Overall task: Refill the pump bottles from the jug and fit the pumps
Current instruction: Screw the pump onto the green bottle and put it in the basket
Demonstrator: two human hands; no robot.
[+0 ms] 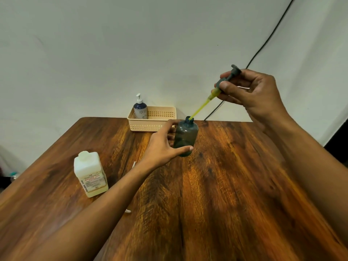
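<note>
— What colour is in my left hand (165, 146)?

— A smoky grey, see-through bottle (185, 137). In my right hand (252, 95) the pump (228, 77) is dark grey, its dip tube (200, 108) yellow-green down to the bottle's mouth.

— And beyond my left grip?

— A cream basket (152, 125) with a lattice of small holes, holding a navy bottle (140, 110) with a pale dotted motif and white pump. Nearer than that grip, a white jug (90, 174) with a red-lettered label, on brown streaked woodgrain table (226, 185).
</note>
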